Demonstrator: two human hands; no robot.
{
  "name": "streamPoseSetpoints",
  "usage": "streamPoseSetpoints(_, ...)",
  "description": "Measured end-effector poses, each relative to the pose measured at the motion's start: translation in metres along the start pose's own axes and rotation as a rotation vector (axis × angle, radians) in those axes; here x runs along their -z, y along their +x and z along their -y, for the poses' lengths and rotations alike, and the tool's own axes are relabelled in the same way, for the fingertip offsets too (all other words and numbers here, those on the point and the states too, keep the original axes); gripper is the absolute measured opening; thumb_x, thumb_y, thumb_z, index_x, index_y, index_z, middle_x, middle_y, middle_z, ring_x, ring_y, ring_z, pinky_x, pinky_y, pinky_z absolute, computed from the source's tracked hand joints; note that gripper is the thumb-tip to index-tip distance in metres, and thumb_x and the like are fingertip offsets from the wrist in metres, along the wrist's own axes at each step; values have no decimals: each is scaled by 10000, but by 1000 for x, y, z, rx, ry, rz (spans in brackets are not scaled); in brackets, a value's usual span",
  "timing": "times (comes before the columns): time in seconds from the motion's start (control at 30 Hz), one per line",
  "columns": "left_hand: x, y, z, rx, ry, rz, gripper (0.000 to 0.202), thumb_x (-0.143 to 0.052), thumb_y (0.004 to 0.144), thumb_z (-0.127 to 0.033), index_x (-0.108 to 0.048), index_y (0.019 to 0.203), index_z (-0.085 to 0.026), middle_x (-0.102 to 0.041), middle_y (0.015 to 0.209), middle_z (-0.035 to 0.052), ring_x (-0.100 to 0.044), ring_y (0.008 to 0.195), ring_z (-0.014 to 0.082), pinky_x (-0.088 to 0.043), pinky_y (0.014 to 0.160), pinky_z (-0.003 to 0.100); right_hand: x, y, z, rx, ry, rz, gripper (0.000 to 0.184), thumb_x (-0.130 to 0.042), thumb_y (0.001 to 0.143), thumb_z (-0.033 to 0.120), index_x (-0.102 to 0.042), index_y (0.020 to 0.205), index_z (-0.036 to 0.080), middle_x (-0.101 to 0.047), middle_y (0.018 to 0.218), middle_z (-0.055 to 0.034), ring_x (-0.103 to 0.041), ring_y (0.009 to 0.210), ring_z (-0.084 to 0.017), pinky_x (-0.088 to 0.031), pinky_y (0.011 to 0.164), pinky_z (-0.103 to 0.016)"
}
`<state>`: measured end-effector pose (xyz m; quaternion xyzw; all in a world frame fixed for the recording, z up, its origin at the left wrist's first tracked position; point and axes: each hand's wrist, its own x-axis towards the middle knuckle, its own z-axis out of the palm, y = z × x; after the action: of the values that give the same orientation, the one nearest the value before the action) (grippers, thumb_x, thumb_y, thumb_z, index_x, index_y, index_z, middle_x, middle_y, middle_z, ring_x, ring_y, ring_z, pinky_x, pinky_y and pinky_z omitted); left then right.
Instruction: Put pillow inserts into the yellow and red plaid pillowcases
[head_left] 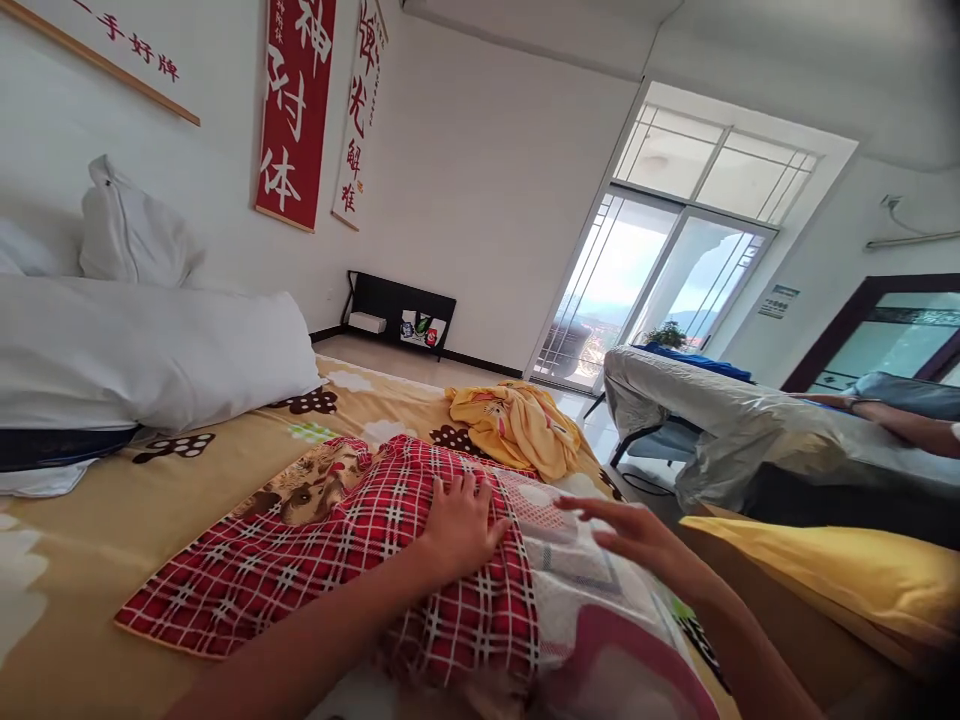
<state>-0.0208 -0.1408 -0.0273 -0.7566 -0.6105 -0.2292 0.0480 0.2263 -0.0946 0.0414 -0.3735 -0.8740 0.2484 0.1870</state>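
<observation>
A red plaid pillowcase (292,560) with a bear print lies spread on the patterned bed sheet (82,560). Part of it is raised over something bulky. From its right edge sticks out a pale, patterned pillow (555,570) with pink and maroon areas. My left hand (461,525) rests flat on the plaid cloth, fingers spread, gripping nothing. Above the pale pillow, my right hand (637,535) is held with its fingers apart and empty; whether the fingertips touch it I cannot tell. A crumpled yellow cloth (517,420) lies just beyond the pillowcase.
White pillows (187,340) lie at the left. Off to the right, a cardboard box (750,580) holds yellow fabric (840,570). Behind it stands a plastic-covered table (675,390), where another person's arm (907,425) reaches in. A low black shelf (397,305) stands by the far wall.
</observation>
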Motion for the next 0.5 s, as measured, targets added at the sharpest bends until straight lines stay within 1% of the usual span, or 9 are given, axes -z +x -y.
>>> streamPoseSetpoints(0.03,-8,5,-1,27,15,37,565,-347,946,-524,-560,1270,-112,-563,1293,205,-497,1182,350,-349,999,590,8,14,-9,-76,-48,-113,596,-442,876,593,-552,1343,239,-551,1373,-106,-515,1250,-288,-381,1065,-460)
streamPoseSetpoints(0.07,-17,7,-2,30,25,56,551,-354,949,-501,-572,1256,-99,-582,1264,205,-511,1162,344,-352,1003,581,10,28,-20,-187,-138,-196,649,-443,856,617,-544,1351,209,-545,1375,-127,-504,1255,-307,-369,1065,-478)
streamPoseSetpoints(0.1,-25,6,-3,22,29,56,529,-358,952,-474,-578,1248,-95,-595,1243,199,-517,1152,336,-354,1008,573,6,41,-31,-276,-217,-231,685,-472,825,638,-553,1341,196,-557,1360,-136,-497,1257,-323,-352,1069,-492)
streamPoseSetpoints(0.17,-32,-1,-2,8,30,24,489,-371,953,-439,-580,1246,-109,-601,1238,184,-519,1153,326,-358,1010,572,-11,60,-50,-354,-261,-215,664,-527,777,651,-639,1236,183,-630,1266,-133,-548,1194,-320,-386,1041,-464)
streamPoseSetpoints(0.2,-30,-4,1,8,29,16,481,-378,949,-443,-583,1242,-121,-597,1248,181,-519,1160,328,-367,1001,575,-21,64,-57,-356,-248,-191,631,-535,768,652,-681,1161,180,-667,1204,-124,-586,1137,-306,-423,1005,-434)
streamPoseSetpoints(0.27,-17,-5,8,9,25,35,491,-386,942,-479,-592,1227,-136,-590,1265,186,-524,1172,336,-407,965,565,-37,63,-62,-329,-208,-167,585,-520,770,657,-726,1023,172,-713,1081,-108,-644,993,-272,-493,886,-379)
streamPoseSetpoints(0.33,3,6,14,-6,20,73,503,-390,939,-507,-610,1194,-134,-600,1253,191,-549,1163,329,-449,932,505,-43,53,-57,-291,-190,-169,562,-526,760,661,-729,912,161,-729,953,-93,-653,862,-252,-507,765,-351)
streamPoseSetpoints(0.43,31,40,12,-10,9,50,490,-347,972,-453,-624,1155,-93,-641,1165,193,-601,1105,298,-472,894,414,-40,33,-38,-216,-197,-186,485,-553,760,629,-687,748,163,-693,743,-41,-609,720,-214,-456,658,-311)
streamPoseSetpoints(0.5,40,65,4,-7,-7,23,451,-394,959,-417,-659,1074,-71,-679,1048,192,-641,1017,303,-488,844,408,-38,19,-22,-152,-230,-218,437,-548,790,585,-643,677,174,-653,674,-16,-564,674,-187,-417,650,-297)
